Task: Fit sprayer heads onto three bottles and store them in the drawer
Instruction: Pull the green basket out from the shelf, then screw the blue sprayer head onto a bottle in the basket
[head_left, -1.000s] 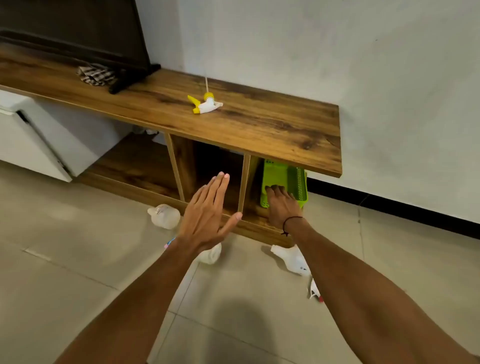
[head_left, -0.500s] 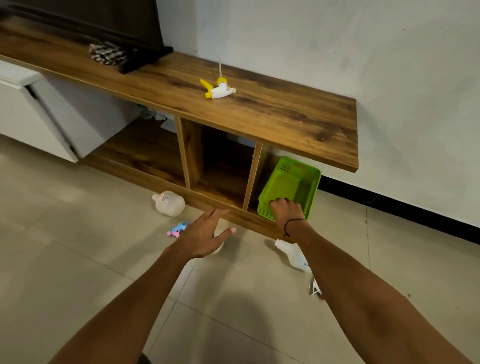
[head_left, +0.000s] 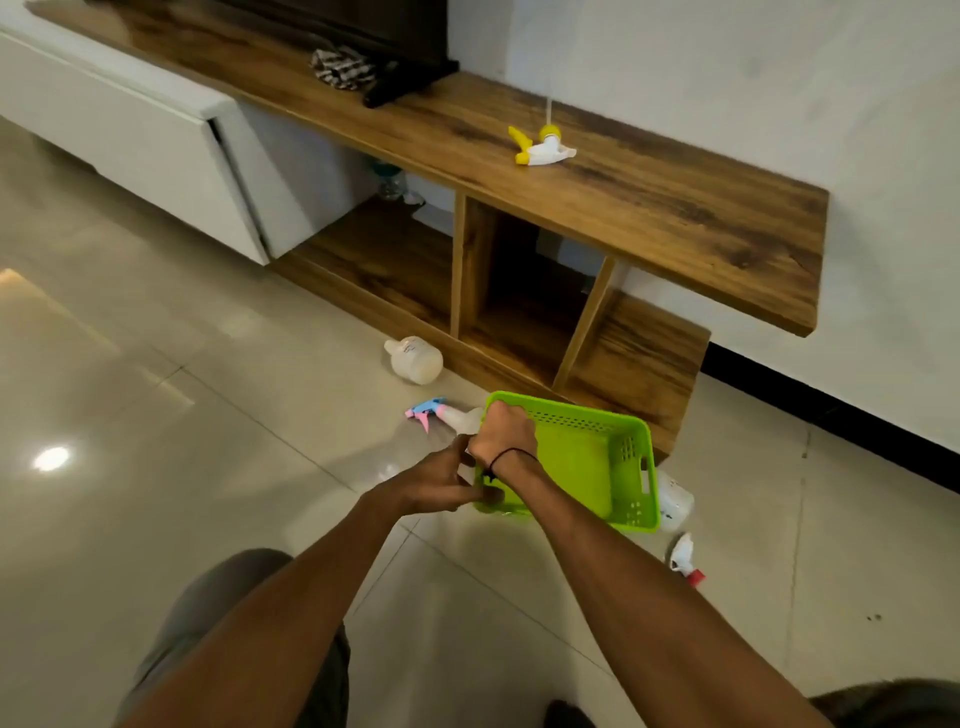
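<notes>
Both forearms are reaching forward and down from the bottom of the head view, converging on the near-left corner of the green basket (head_left: 582, 462).

Right hand (head_left: 503, 434): fingers are curling over the basket's left rim, gripping it from above; a thin black band is sitting at the wrist. Left hand (head_left: 441, 486): lying low beside the same corner, fingers bent toward the basket's near wall and touching it; whether they are actually closing round the rim cannot be told, as the right wrist is covering that spot.

The basket is perforated plastic, tilting slightly, resting or hovering at floor level just in front of the wooden shelf unit (head_left: 649, 208); contact with the tiles cannot be confirmed. Nothing is showing inside it.

Lying on the tiled floor (head_left: 182, 415) around the basket:
- a white bottle with a pink-and-blue sprayer head (head_left: 441, 413), just left of it, partly hidden by the rim;
- a white bottle (head_left: 674, 501) touching its right wall;
- a red-and-white sprayer head (head_left: 684, 560) nearer, to the right;
- a headless white bottle (head_left: 414, 359) farther off, on its side by the shelf base.

A yellow-and-white sprayer head (head_left: 540, 148) is lying on the shelf top, dip tube pointing up.
</notes>
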